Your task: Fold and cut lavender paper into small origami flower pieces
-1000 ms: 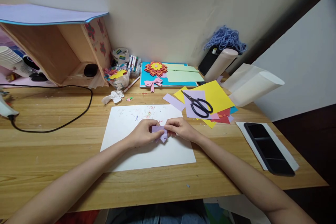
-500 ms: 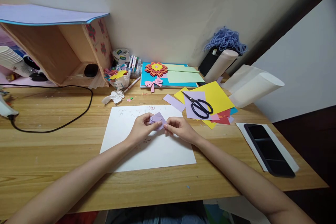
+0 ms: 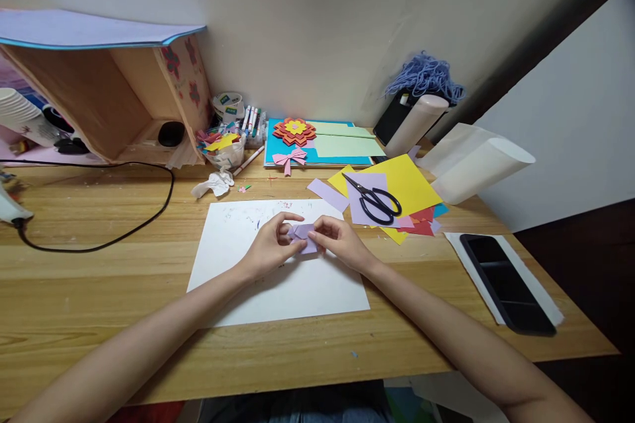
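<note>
Between my two hands is a small folded piece of purple paper (image 3: 306,242), held just above a white sheet (image 3: 297,291). My left hand (image 3: 272,244) has its thumb at the paper's lower left edge and its index finger stretched out above it; other fingers curl behind. The thumb and fingers of my right hand (image 3: 340,241) pinch the paper's right side. Marks of ink dot the white sheet. Black-handled scissors (image 3: 377,201) lie to the right on a purple paper square (image 3: 360,211).
Yellow paper (image 3: 407,182) and coloured scraps lie under and around the scissors. A phone (image 3: 506,284) rests at the right. Behind are a layered paper flower (image 3: 294,131), a pink paper bow (image 3: 289,158) and a tub of scraps (image 3: 225,149). A black cable (image 3: 171,192) curves at the left.
The folded purple paper has been turned and shifted slightly right. My left index finger has lifted away from it, and my right hand has moved its pinch up along the right side.
</note>
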`<action>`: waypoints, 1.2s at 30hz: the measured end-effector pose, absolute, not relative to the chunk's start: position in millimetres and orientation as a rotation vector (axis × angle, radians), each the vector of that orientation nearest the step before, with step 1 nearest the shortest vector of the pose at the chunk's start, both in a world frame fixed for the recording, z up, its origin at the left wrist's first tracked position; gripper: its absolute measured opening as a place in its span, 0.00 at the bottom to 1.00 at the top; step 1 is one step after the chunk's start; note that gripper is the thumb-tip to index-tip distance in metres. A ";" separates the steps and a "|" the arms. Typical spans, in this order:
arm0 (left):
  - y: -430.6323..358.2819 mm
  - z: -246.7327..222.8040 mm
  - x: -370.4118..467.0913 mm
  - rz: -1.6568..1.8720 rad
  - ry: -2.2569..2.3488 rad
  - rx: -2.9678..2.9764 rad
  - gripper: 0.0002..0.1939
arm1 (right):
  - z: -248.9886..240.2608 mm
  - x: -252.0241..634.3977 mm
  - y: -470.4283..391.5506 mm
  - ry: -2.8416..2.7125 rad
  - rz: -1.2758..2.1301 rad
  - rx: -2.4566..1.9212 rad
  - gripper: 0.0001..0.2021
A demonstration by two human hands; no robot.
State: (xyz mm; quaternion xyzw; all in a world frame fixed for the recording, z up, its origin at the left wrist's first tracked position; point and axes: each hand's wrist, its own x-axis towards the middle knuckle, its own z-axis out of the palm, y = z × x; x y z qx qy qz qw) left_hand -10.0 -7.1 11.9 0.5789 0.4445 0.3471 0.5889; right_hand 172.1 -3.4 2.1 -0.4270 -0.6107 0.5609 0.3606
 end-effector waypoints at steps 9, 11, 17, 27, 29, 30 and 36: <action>-3.1 6.2 -12.4 0.964 1.018 1.305 0.20 | 5.9 170.6 -1.3 -1.490 1.478 -1.143 0.17; -3.9 7.0 -12.1 0.967 1.025 1.304 0.19 | 4.4 170.7 -1.7 -1.494 1.462 -1.155 0.17; -5.8 9.3 -12.3 0.962 1.050 1.338 0.19 | -2.9 171.2 -3.4 -1.593 1.434 -1.170 0.15; -5.3 6.1 -12.2 0.986 1.003 1.329 0.19 | -0.1 169.9 3.1 -1.315 1.434 -1.142 0.17; -4.9 5.1 -12.0 0.987 0.980 1.321 0.18 | -0.3 170.5 4.5 -1.258 1.450 -1.151 0.17; -4.8 5.0 -12.0 0.985 0.973 1.318 0.17 | -0.4 170.5 4.8 -1.244 1.458 -1.152 0.17; -3.9 6.1 -12.1 0.973 0.973 1.335 0.12 | 1.7 169.5 3.7 -1.279 1.472 -1.132 0.17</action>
